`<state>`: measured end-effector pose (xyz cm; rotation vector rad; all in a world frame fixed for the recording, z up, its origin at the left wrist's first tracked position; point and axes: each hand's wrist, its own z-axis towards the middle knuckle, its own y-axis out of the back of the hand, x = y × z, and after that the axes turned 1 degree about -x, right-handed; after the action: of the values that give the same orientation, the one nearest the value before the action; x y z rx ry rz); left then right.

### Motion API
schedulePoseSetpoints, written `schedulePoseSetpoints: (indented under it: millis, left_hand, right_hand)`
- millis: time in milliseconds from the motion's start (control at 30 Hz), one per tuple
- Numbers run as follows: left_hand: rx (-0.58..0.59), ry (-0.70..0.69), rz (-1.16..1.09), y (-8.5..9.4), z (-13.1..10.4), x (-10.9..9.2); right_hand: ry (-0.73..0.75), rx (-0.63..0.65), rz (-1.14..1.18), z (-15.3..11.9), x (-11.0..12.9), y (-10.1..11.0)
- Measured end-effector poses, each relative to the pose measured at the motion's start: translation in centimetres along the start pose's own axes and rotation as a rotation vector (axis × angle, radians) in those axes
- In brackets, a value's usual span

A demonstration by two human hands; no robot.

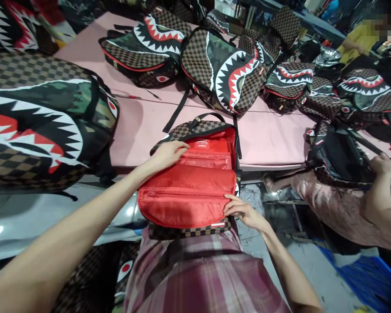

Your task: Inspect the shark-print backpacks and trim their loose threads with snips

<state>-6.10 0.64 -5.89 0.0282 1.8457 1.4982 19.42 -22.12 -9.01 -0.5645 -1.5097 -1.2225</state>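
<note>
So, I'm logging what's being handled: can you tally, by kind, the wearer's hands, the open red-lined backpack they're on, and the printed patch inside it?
Hands (left hand, right hand): 2
Open backpack: 1
Printed patch: 1
Total: 4

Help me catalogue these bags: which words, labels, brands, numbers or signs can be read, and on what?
No text can be read for certain.
Label inside the open backpack: pale lettering, too small and blurred.
Red-and-white tag on its checkered panel: too blurred.
</note>
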Motion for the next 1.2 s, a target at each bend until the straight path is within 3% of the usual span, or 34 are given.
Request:
schedulePoseSetpoints:
  millis: [100, 233, 500, 700, 833, 967, 1100, 1200]
  left_hand:
    - [0.198, 0.016, 0.118, -2.8, 3.4, -0.3]
    - [0.202, 0.03, 0.184, -5.1, 3.5, 0.2]
    - [0.127, 0.047, 0.215, -5.4, 0.9, 0.1]
    - [0.123, 0.046, 0.206, -5.5, 0.1, 0.0]
    - [0.139, 0.065, 0.215, -5.4, -1.3, -0.5]
    - [0.128, 0.019, 0.246, -5.1, -3.6, -1.3]
    - [0.106, -0.08, 0.261, -4.8, -5.4, -2.0]
    - [0.08, -0.13, 0.224, -4.5, -6.0, -2.2]
  right_hand:
    - [-0.019, 0.005, -0.021, -0.3, -0.3, 0.0]
    - [-0.017, 0.038, -0.1, -0.8, -1.1, -0.3]
    - [0.058, 0.11, -0.533, -1.8, -1.9, -1.7]
    - [0.042, 0.134, -0.624, -2.2, -2.0, -2.5]
    - [0.006, 0.116, -0.517, -2.3, -0.9, -2.7]
    - [-0.06, 0.126, -0.202, -2.2, 1.0, -1.7]
    - [-0.234, -0.083, 0.072, -1.0, 2.1, 0.3]
    - [-0.303, -0.181, 0.086, 0.6, 2.2, 1.7]
